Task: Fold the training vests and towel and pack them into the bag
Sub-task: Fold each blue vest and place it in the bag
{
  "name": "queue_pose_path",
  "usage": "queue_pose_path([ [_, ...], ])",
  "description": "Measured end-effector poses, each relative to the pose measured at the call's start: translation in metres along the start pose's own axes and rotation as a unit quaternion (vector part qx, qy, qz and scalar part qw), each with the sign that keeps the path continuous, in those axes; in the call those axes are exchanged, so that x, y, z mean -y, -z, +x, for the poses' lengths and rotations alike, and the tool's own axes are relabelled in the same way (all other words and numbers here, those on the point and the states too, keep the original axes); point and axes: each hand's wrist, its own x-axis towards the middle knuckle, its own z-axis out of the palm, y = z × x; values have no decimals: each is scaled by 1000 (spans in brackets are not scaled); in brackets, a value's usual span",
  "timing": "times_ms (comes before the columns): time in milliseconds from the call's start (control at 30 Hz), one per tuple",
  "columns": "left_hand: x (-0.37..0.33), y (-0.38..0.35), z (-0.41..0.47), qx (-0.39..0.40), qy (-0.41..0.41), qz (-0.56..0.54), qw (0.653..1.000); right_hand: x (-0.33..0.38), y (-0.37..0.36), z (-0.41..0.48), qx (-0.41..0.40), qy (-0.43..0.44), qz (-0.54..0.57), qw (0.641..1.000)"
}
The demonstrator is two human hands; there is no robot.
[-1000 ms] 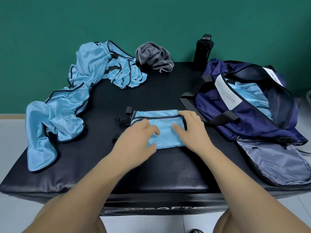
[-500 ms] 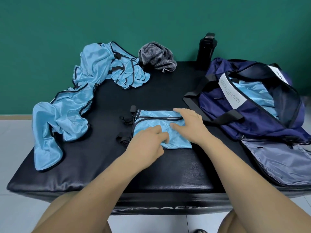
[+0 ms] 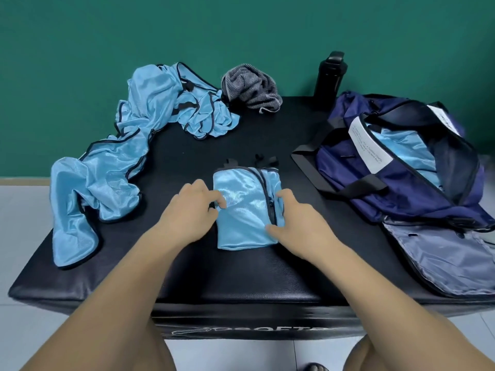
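A folded light-blue training vest [image 3: 242, 212] lies in the middle of the black padded table [image 3: 214, 279], its long side now running away from me. My left hand [image 3: 190, 212] pinches its left edge with curled fingers. My right hand [image 3: 297, 223] grips its right edge, thumb on top of the cloth. The navy bag [image 3: 396, 194] stands open at the right with a blue vest [image 3: 401, 148] inside. Unfolded blue vests [image 3: 112, 167] sprawl over the left side. A crumpled grey towel [image 3: 251, 87] sits at the back.
A black bottle [image 3: 330, 73] stands at the back, next to the bag. The bag's grey flap [image 3: 444, 253] lies open over the table's near right corner, and its strap [image 3: 310, 167] reaches toward the folded vest. A green wall rises behind.
The folded vest has been turned a quarter turn, from lying wide to lying lengthwise. Both hands shifted from its top to its left and right edges.
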Motion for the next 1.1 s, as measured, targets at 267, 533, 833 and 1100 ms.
queue_pose_path([
  [267, 1, 0, -17, 7, -59, -55, 997, 21, -11, -12, -22, 55, -94, 994],
  [533, -4, 3, -25, 99, -100, -66, 988, 5, -19, -8, -84, 282, -118, 948],
  [833, -20, -1, -29, 70, -126, 24, 989, 3, -27, -8, -13, 281, -98, 955],
  [1100, -29, -3, -25, 78, -131, 59, 987, 5, -31, -7, -21, 280, -104, 954],
])
